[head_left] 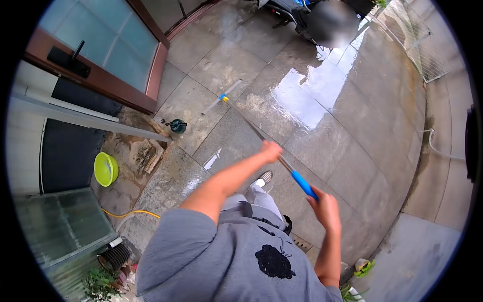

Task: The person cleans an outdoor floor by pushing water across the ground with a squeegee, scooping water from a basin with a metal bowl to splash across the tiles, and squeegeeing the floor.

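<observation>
A long-handled floor squeegee [246,120] slants across the middle of the view, its metal pole ending in a blue grip. Its narrow crossbar head, with a blue and yellow joint, rests on the grey paving [211,136] toward the open door. My left hand [271,151] is wrapped round the middle of the pole. Lower right, my right hand [326,206] closes on the end of the blue grip. A bright wet patch [307,95] lies on the tiles to the right of the head.
A brown-framed glass door [108,45] stands at upper left. Near it are a small dark green object [177,126] and a lime-green basin [105,169]. A yellow hose [136,214] runs at lower left. A parked scooter [297,17] stands at the top; a wall [443,105] borders the right.
</observation>
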The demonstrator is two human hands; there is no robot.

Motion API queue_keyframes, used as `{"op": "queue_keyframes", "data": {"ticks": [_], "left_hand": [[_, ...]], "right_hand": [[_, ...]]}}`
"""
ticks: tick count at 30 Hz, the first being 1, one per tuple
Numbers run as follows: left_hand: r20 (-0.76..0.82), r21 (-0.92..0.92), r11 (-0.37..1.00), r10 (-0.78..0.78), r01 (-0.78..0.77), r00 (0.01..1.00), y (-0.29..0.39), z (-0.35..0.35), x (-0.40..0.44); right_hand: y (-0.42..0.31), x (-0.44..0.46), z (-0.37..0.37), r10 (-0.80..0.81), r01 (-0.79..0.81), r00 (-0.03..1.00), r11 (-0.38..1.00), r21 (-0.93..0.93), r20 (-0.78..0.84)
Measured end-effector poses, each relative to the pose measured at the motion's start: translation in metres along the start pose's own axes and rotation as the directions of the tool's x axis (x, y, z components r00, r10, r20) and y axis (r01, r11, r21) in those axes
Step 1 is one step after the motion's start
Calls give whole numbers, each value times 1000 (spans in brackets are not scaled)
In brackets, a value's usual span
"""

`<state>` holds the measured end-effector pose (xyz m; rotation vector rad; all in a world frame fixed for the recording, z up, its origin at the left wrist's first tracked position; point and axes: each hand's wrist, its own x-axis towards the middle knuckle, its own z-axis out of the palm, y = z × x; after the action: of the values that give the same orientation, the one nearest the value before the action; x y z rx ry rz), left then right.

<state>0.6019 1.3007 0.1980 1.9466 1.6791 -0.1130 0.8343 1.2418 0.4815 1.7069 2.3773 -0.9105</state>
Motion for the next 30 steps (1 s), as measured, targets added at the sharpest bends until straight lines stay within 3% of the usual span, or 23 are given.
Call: {"op": "queue_keyframes", "data": {"ticks": [2, 3, 5, 13, 18, 21, 22, 25, 26, 28, 30], "left_hand": [[-82, -16, 982, -190, 189, 978, -62, -11, 9], [-212, -81, 974, -223, 210, 952, -96, -4, 9], [-205, -158, 923, -379, 352, 902, -149, -3, 9], [-345, -303, 797, -602, 522, 720, -244, -58, 4], [-292, -332, 717, -696, 613, 656, -331, -119, 44], [-265, -311, 681, -732, 662, 628, -394, -153, 77], [-320, -319, 703, -711, 635, 626, -417, -162, 87], [-251, -246, 714, -701, 656, 668, -457, -204, 126], [-322, -271, 730, -683, 627, 656, -461, -215, 144], [-322, -285, 799, -600, 530, 732, -458, -243, 181], [-493, -349, 877, -471, 329, 731, -431, -253, 223]], "right_hand": [[-9, 67, 23, -125, 127, 991, 991, -42, 46], [-18, 94, 33, -177, 181, 981, 982, -51, 73], [-46, 133, 51, -240, 255, 963, 959, -128, 120], [-119, 248, 63, -473, 486, 874, 859, -161, 110], [-174, 360, 73, -490, 498, 867, 841, -211, 91], [-216, 426, 69, -520, 509, 854, 838, -199, -4], [-228, 444, 67, -486, 479, 874, 854, -202, 14], [-263, 503, 42, -407, 401, 913, 885, -238, 23], [-267, 517, 24, -388, 380, 922, 889, -254, 21], [-262, 538, -9, -331, 321, 944, 908, -268, 8], [-243, 542, -47, -232, 222, 973, 942, -252, -11]]}}
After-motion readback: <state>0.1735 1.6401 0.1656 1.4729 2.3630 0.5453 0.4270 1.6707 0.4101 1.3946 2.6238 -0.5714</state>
